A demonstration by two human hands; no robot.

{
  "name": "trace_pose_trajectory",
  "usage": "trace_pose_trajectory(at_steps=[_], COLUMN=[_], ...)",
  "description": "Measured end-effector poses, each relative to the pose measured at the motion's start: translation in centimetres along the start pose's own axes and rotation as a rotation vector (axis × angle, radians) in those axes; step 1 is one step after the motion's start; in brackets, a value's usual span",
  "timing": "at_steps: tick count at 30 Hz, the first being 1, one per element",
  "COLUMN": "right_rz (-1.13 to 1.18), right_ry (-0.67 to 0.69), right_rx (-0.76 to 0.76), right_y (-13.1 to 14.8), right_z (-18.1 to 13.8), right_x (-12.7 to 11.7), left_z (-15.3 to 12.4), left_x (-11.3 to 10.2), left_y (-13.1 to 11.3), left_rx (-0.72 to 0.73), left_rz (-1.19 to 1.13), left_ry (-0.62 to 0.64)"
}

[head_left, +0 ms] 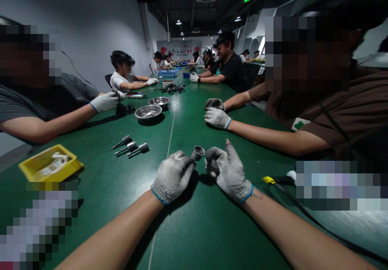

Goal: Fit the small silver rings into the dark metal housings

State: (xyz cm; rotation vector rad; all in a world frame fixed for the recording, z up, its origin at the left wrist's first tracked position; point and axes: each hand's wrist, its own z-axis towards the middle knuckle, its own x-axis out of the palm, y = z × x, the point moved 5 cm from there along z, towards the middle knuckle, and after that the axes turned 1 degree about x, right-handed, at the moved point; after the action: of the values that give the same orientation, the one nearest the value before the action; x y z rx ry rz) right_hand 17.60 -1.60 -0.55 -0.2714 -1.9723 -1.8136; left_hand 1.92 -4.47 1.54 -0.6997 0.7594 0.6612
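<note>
My left hand, in a grey-white knit glove with a blue cuff, is closed around a dark metal part with a round, cup-like head. Its hollow end faces up and to the right, and my fingers hide the rest of it. Just right of that head is my right hand, gloved the same way. Its fingers are curled in and one digit with a bare tip points up; whatever the curled fingers hold, if anything, is hidden. Left of my hands, three metal parts with cylindrical heads and thin shafts lie on the green table.
A yellow bin with white items stands at the left. Two steel bowls and a pile of dark parts are farther up. Co-workers' gloved hands rest on both sides. A black cable runs along the right.
</note>
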Motion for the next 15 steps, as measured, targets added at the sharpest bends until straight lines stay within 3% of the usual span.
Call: trace_pose_trajectory(at_steps=[10,15], right_rz=[-0.066,-0.371], right_ry=[0.074,0.05], right_rx=[-0.037,-0.228], right_y=[0.22,0.53], right_z=[-0.2,-0.56], right_x=[0.24,0.87], left_z=[0.21,0.15], left_x=[-0.02,0.01], left_y=[0.31,-0.1], left_rx=[-0.039,0.008], left_rz=[-0.007,-0.022], left_ry=[-0.008,0.008])
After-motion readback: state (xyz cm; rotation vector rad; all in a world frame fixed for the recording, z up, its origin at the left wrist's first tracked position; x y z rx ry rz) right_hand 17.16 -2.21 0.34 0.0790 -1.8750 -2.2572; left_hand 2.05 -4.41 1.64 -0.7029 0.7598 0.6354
